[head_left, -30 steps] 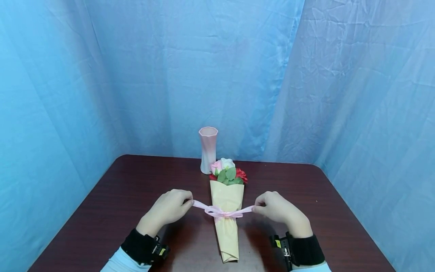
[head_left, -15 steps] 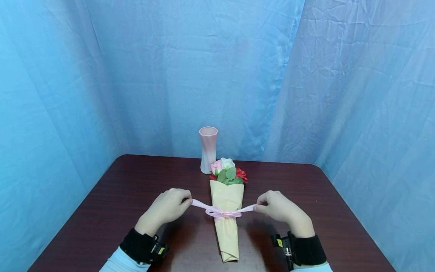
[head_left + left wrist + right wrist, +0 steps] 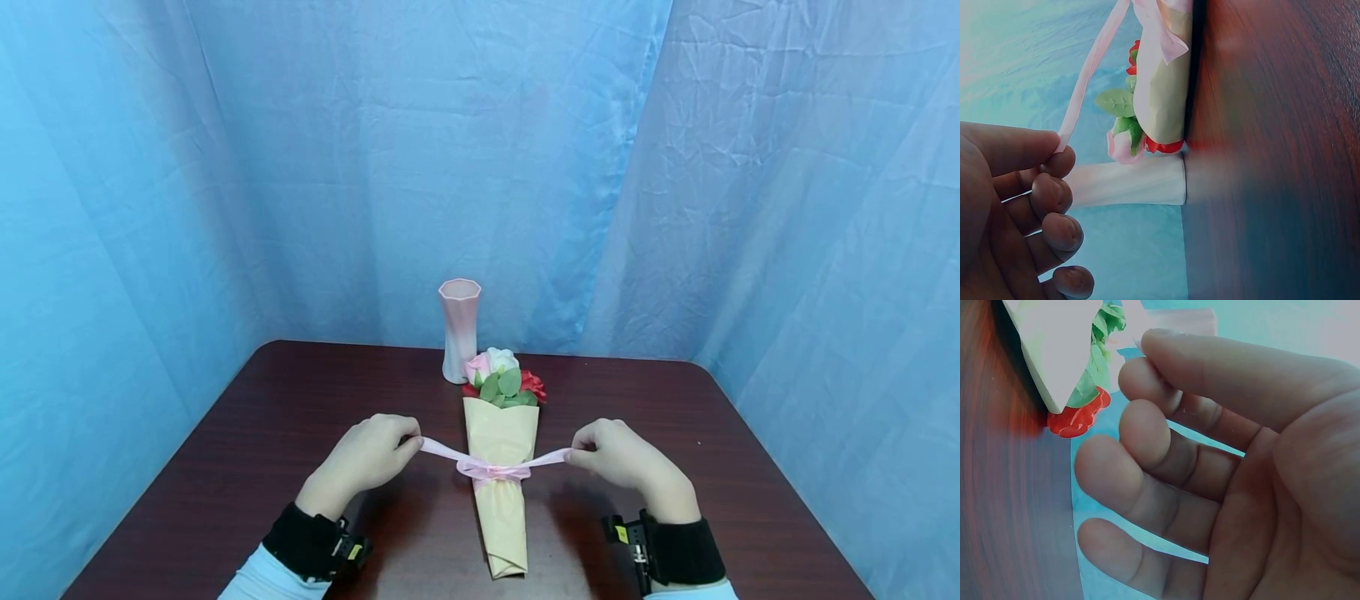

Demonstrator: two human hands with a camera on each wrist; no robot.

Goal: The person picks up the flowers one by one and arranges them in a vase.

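Observation:
A bouquet wrapped in cream paper [image 3: 501, 521] lies on the table with its flowers pointing away from me. Pink, white and red roses [image 3: 502, 361] and green leaves [image 3: 509, 383] show at its top. Round its middle runs a pink ribbon [image 3: 491, 472], tied with small loops at the front. My left hand [image 3: 367, 457] pinches one ribbon end between thumb and forefinger, left of the bouquet. On the other side my right hand [image 3: 626, 458] pinches the opposite end. Both ends stretch nearly taut above the paper. In the left wrist view the ribbon [image 3: 1092, 72] runs up from the fingertips.
A pink and white vase [image 3: 459, 333] stands upright just behind the flowers, near the far edge of the dark wooden table [image 3: 337, 392]. Blue cloth [image 3: 450, 150] hangs behind and on both sides. Each wrist carries a black strap with a camera.
Both hands have drawn slightly apart, the left to the left and the right to the right, each pulling its ribbon end. The bow's loops have shrunk. Bouquet and vase have stayed put.

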